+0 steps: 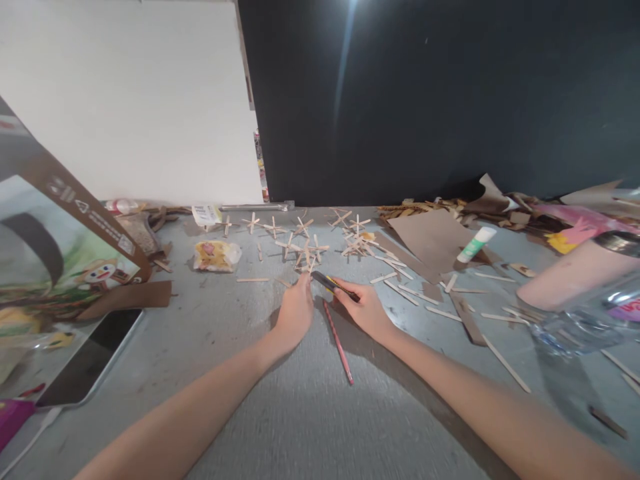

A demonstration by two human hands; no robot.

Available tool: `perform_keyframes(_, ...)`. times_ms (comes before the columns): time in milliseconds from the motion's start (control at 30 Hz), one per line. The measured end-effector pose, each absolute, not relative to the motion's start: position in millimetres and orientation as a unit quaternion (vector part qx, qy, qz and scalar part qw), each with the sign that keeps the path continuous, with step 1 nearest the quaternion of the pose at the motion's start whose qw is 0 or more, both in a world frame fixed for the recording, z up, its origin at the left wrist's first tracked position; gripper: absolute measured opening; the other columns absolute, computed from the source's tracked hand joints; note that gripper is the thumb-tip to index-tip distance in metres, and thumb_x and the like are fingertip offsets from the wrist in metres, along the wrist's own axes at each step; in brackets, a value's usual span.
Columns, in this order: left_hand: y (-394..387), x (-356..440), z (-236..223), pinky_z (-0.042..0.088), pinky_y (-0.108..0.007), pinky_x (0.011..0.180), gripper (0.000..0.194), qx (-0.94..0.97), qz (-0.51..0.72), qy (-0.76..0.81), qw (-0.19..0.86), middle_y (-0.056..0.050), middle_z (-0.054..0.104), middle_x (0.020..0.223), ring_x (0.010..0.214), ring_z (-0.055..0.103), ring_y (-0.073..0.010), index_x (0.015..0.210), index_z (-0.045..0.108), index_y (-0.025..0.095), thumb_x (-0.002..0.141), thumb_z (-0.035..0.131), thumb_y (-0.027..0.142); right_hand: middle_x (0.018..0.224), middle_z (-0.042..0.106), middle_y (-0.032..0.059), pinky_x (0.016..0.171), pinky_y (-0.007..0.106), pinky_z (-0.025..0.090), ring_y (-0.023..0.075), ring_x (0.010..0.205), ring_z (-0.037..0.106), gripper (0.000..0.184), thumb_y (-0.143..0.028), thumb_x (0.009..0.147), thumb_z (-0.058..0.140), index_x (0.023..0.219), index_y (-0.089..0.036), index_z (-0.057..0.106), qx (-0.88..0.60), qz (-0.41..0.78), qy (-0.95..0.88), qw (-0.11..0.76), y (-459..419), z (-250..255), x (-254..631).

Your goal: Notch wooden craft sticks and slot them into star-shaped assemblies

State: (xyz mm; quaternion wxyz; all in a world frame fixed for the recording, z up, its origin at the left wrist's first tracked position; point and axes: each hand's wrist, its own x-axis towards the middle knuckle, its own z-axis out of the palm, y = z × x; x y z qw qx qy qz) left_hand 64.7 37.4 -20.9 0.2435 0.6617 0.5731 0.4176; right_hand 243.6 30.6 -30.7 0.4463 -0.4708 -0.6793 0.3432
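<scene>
My right hand [365, 308] grips a black and yellow utility knife [326, 282], its front end pointing left toward my other hand. My left hand [295, 305] is closed, with its fingertips pinched around a small wooden stick [311, 265] that pokes up beside the knife's tip; the lower part of the stick is hidden. Just beyond my fingers stand star-shaped pieces of crossed wooden sticks [306, 252]. A red pencil [339, 343] lies on the table between my forearms.
Loose wooden sticks [400, 293], brown cardboard [433, 240] and a green-and-white glue stick [476, 245] lie to the right. A pink bottle [575, 270] stands at far right. At left are a snack packet [213, 257], a phone [93, 357] and a printed box [75, 220].
</scene>
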Motion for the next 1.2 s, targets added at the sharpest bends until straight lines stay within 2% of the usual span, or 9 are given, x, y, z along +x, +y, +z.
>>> perform_keyframes(100,38,65,-22,0.029,-0.026,0.057,0.022,0.667,0.397,0.583,0.240,0.005,0.046,0.058,0.051,0.042,-0.0137,0.094,0.061,0.020,0.104,0.041,0.016,0.088,0.079,0.0049,0.070,0.031,0.052,0.0233,0.076,0.068,0.050,-0.045,0.098,0.052,0.130,-0.018,0.078,-0.458,0.336,-0.694,0.442,31,-31,244)
perform_keyframes(300,35,68,-20,0.036,-0.026,0.057,0.035,0.667,0.356,0.613,0.229,0.004,0.051,0.063,0.055,0.052,-0.0154,0.135,0.055,0.016,0.107,0.034,0.021,0.103,0.082,0.0079,0.078,0.033,0.056,0.0254,0.087,0.074,0.049,-0.043,0.100,0.052,0.135,-0.018,0.076,-0.442,0.326,-0.713,0.437,30,-30,242)
perform_keyframes(367,34,67,-18,0.037,-0.026,0.058,0.041,0.677,0.340,0.612,0.227,0.004,0.054,0.064,0.055,0.054,-0.0159,0.142,0.052,0.016,0.105,0.036,0.016,0.100,0.082,0.0064,0.076,0.033,0.055,0.0245,0.084,0.073,0.048,-0.043,0.100,0.051,0.133,-0.020,0.077,-0.440,0.324,-0.711,0.443,30,-31,242)
perform_keyframes(433,34,66,-17,0.039,-0.026,0.060,0.049,0.689,0.324,0.609,0.225,0.003,0.057,0.066,0.059,0.056,-0.0162,0.146,0.050,0.016,0.099,0.039,0.009,0.088,0.080,0.0043,0.070,0.031,0.053,0.0228,0.076,0.070,0.046,-0.043,0.100,0.051,0.130,-0.021,0.078,-0.442,0.324,-0.710,0.442,30,-31,243)
perform_keyframes(533,36,64,-16,0.043,-0.026,0.064,0.060,0.701,0.312,0.603,0.218,0.002,0.060,0.070,0.065,0.059,-0.0165,0.149,0.049,0.017,0.092,0.041,0.001,0.076,0.074,0.0025,0.063,0.028,0.048,0.0207,0.069,0.064,0.044,-0.043,0.100,0.051,0.122,-0.020,0.081,-0.447,0.326,-0.707,0.442,30,-30,244)
perform_keyframes(633,36,64,-17,0.045,-0.026,0.066,0.060,0.709,0.314,0.595,0.210,0.001,0.061,0.071,0.066,0.061,-0.0170,0.148,0.050,0.017,0.090,0.043,0.001,0.073,0.072,0.0024,0.060,0.027,0.045,0.0194,0.066,0.061,0.044,-0.044,0.100,0.052,0.117,-0.018,0.083,-0.447,0.330,-0.706,0.439,31,-30,245)
perform_keyframes(800,37,66,-25,0.048,-0.029,0.061,0.045,0.702,0.346,0.579,0.228,-0.003,0.064,0.071,0.060,0.062,-0.0194,0.145,0.049,0.012,0.101,0.039,0.017,0.083,0.076,0.0035,0.069,0.030,0.051,0.0214,0.074,0.066,0.045,-0.043,0.100,0.051,0.126,-0.019,0.080,-0.442,0.326,-0.707,0.444,31,-31,244)
perform_keyframes(933,41,65,-32,0.049,-0.028,0.058,0.045,0.700,0.386,0.552,0.238,0.000,0.059,0.065,0.054,0.059,-0.0180,0.146,0.048,0.013,0.103,0.038,0.020,0.086,0.078,0.0037,0.071,0.030,0.052,0.0215,0.075,0.068,0.046,-0.042,0.100,0.051,0.128,-0.019,0.078,-0.439,0.323,-0.710,0.446,31,-31,244)
perform_keyframes(1200,44,60,-33,0.050,-0.025,0.066,0.069,0.722,0.368,0.539,0.230,-0.001,0.069,0.077,0.068,0.066,-0.0160,0.148,0.050,0.018,0.083,0.045,-0.002,0.081,0.075,0.0031,0.066,0.029,0.049,0.0205,0.071,0.064,0.048,-0.042,0.099,0.050,0.128,-0.016,0.078,-0.445,0.332,-0.706,0.440,30,-31,246)
